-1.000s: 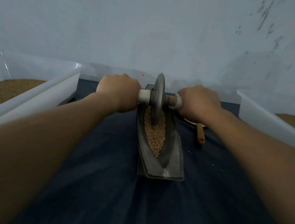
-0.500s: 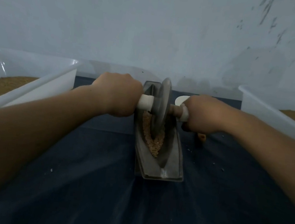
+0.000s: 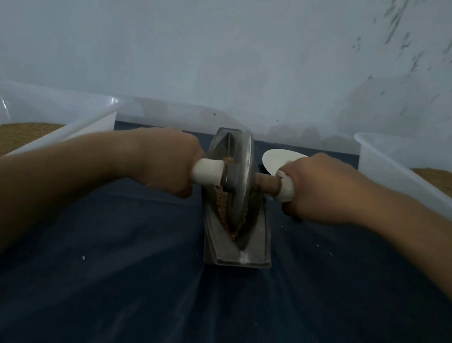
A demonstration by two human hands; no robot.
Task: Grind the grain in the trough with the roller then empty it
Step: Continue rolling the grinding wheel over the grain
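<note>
A grey boat-shaped metal trough (image 3: pixel 248 255) lies lengthwise on the dark blue cloth in the middle. The roller (image 3: pixel 240 173), a metal disc on an axle with white-wrapped handles, stands upright in the trough near its middle. My left hand (image 3: pixel 169 161) grips the left handle and my right hand (image 3: pixel 319 188) grips the right one. Brown grain (image 3: pixel 221 208) shows in the trough beside and under the disc, and some clings by the hub. The disc hides most of the grain.
A white plastic tub (image 3: pixel 87 131) holding grain stands at the left, and another white tub (image 3: pixel 384 168) with grain at the right. A pale flat scoop (image 3: pixel 274 160) lies behind my right hand. A light wall rises close behind. Crumbs dot the cloth.
Both hands have drawn the roller toward me along the trough, from its far end to about the middle. Less grain shows in front of the disc. The scoop behind my right hand has come into sight.
</note>
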